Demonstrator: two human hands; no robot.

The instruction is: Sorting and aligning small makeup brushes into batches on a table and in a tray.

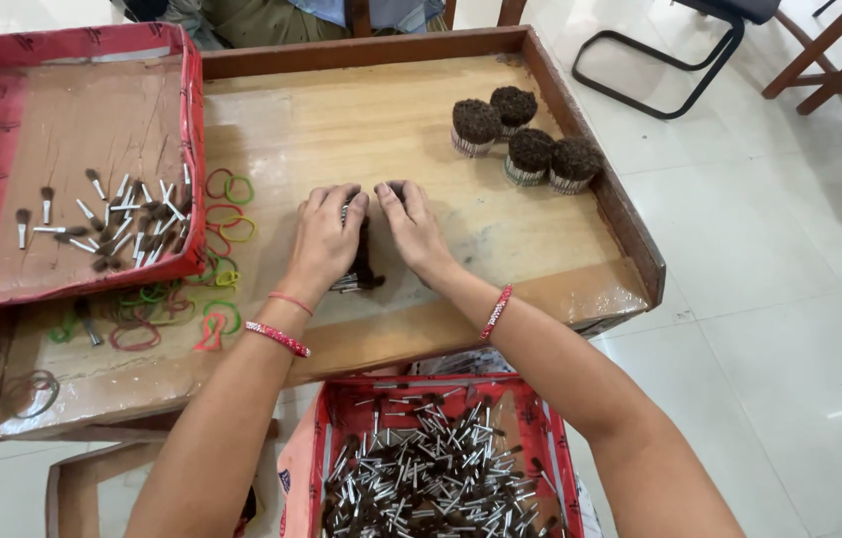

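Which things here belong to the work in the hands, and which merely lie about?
In use: brush-head bundle between left hand and right hand; rubber bands; box of loose brush heads; finished bundles.
Lying about: black chair; wooden furniture legs.

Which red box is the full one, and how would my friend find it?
Start at the wooden table and look down past its near edge, between the person's two arms. There sits a red box. It is heaped with small brushes, while the red tray on the table's left end holds only a few.
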